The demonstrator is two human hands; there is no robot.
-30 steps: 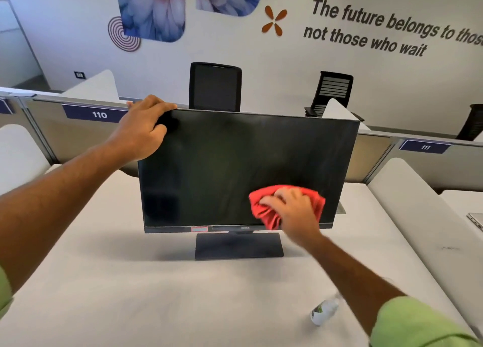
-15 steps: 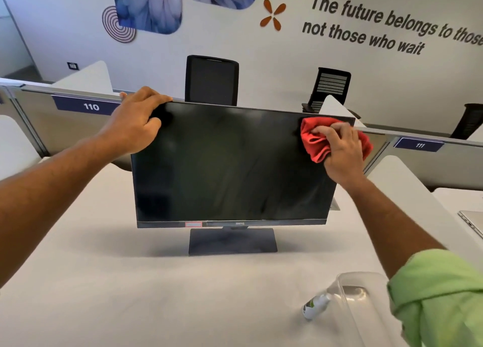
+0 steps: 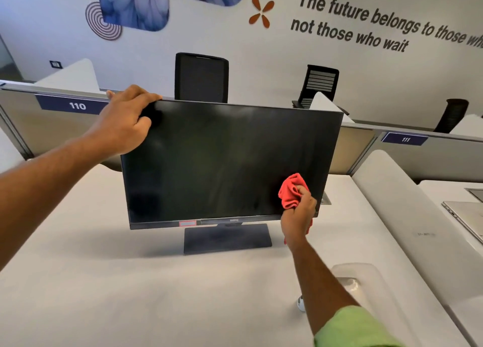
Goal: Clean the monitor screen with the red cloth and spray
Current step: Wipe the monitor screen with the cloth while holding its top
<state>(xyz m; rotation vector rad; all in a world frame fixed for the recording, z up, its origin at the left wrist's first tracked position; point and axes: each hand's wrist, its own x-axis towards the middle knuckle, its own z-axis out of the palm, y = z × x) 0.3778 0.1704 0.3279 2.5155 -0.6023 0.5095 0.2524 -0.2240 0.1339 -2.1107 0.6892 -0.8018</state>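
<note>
A black monitor stands on its flat base in the middle of the white desk, its screen dark and faintly streaked. My left hand grips the monitor's top left corner, fingers curled over the top edge. My right hand holds the bunched red cloth against the screen's lower right corner. The spray bottle lies on the desk near me, mostly hidden behind my right forearm.
A clear plastic tray sits on the desk at the right. A raised white divider runs along the desk's right side, with a laptop beyond it. Low partitions labelled 110 and 111 and black chairs stand behind the monitor.
My right hand has swept the red cloth from the screen's top right corner down to its lower right corner. My left hand has kept its grip on the top left corner.
</note>
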